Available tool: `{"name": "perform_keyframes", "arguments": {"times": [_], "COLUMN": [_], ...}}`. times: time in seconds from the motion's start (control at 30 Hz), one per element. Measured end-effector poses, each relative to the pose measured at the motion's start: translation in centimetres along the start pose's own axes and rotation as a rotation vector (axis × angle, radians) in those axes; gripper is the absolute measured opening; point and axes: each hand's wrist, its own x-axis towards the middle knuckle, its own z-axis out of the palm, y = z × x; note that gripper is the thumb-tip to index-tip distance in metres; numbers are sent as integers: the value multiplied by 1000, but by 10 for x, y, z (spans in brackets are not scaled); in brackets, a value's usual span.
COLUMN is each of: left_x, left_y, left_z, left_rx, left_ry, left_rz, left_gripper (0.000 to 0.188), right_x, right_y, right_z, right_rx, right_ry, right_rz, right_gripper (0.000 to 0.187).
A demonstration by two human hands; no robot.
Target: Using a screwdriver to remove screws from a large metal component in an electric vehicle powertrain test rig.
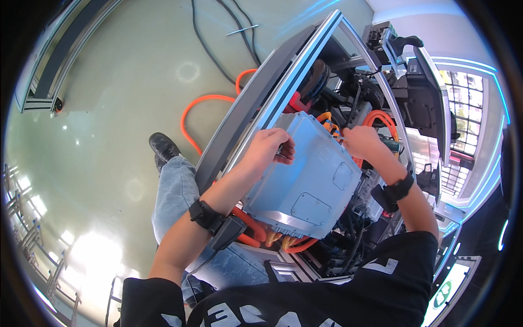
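A silver-grey metal housing with bolted cover plates sits inside an aluminium-profile frame in front of me. Over its left edge my left hand is closed, with something small and dark showing between the fingers. At the far right corner of the housing, my right hand has its fingers drawn together beside orange-and-black cable connectors. What its fingertips grip, if anything, is hidden. More thick orange cables plug into the near end of the housing.
The frame's aluminium rail runs along the left of the housing. Coiled orange cable and dark machine parts crowd the right. A thin metal rod and black cables lie on the floor. A dark monitor-like panel stands beyond the frame.
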Motion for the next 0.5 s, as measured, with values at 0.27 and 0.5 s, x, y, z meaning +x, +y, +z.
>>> {"name": "perform_keyframes", "arguments": {"times": [0.27,0.5], "left_x": [-2,-1], "left_y": [4,3], "left_z": [1,0], "left_rx": [-17,-26], "left_ry": [-25,-11], "left_rz": [19,12], "left_gripper": [26,25], "right_x": [28,28], "right_y": [-22,-27], "right_z": [14,24], "right_rx": [36,51], "right_ry": [26,177], "right_rz": [-13,16], "right_gripper": [20,15]}}
